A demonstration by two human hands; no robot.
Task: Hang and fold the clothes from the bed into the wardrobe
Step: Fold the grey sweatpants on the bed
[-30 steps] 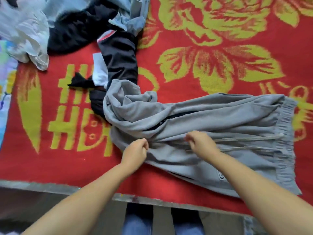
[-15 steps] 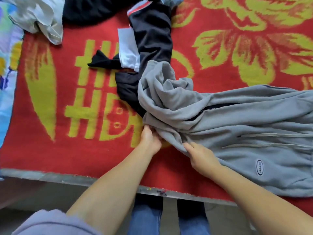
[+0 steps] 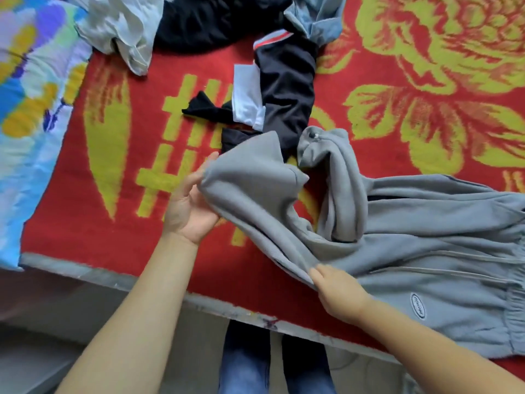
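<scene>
**A:** Where are the hands?

**B:** Both bare forearms reach up from the bottom edge over the bed [image 3: 119, 280]. The left hand [image 3: 190, 207] is turned palm up, its fingers lying against the lifted end of one leg of the grey pants [image 3: 412, 251], which drapes over them. The fingertips are under the cloth, so I cannot tell whether it grips or only supports the fabric. The right hand [image 3: 339, 291] is knuckles up near the bed's front edge, pinching a fold of the same leg lower down.

**A:** And the pants themselves?

**B:** They lie across the red blanket [image 3: 85, 223] with yellow flowers, waist to the right, where the frame cuts them off. The second leg is bunched in a hump beside the lifted one.

**A:** What is hard to see?

**B:** The clothes pile [image 3: 216, 21] at the top runs out of view: something black, something pale, a bit of light blue. A black garment [image 3: 287, 86] with a white panel trails from it down to the pants and disappears under them.

**A:** Any writing?

**B:** A small oval patch [image 3: 417, 306] near the waistband carries lettering, too small to read. Large yellow characters on the blanket are partly covered by clothes.
</scene>
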